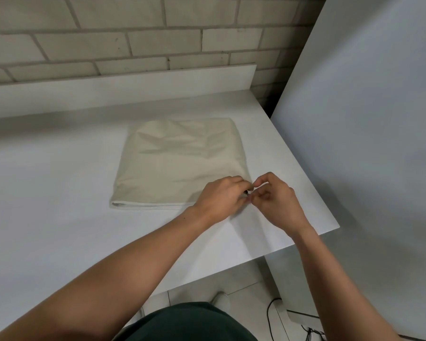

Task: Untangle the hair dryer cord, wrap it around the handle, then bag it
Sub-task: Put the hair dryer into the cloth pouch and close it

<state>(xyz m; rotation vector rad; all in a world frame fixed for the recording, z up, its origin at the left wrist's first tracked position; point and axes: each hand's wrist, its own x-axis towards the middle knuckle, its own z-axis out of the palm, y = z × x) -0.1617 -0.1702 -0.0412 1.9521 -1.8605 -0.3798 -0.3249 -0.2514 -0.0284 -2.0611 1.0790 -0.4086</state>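
Big grey panel (pixel 379 119) stands along the right side, leaning in over the table's right edge, so there's not much room that way. Brick wall (pixel 108 40) runs across the back, with a low white upstand (pixel 108 92) closing off the table's far edge.

The white table (pixel 59 193) has loads of bare top to the left and in front of the bag. Its right edge runs diagonally down to a near corner, and past that it drops off to tiled floor (pixel 244 284) with a black cable (pixel 271 313) lying on it.

The beige bag (pixel 177 158) lies flat right of the middle, hemmed mouth edge facing the person, far end a bit lumpy. Can't tell what's inside. Its right side sits near the table's right edge but fully on the top.

Both hands meet at the bag's near right corner. Left hand (pixel 219 198) lies over the corner with fingers curled, pinching there. Right hand (pixel 278 200) is just off the corner, fingers curled too, fingertips touching the left's and pinching the same spot. There's a tiny dark bit (pixel 246 192) between the fingertips, too small to make out.
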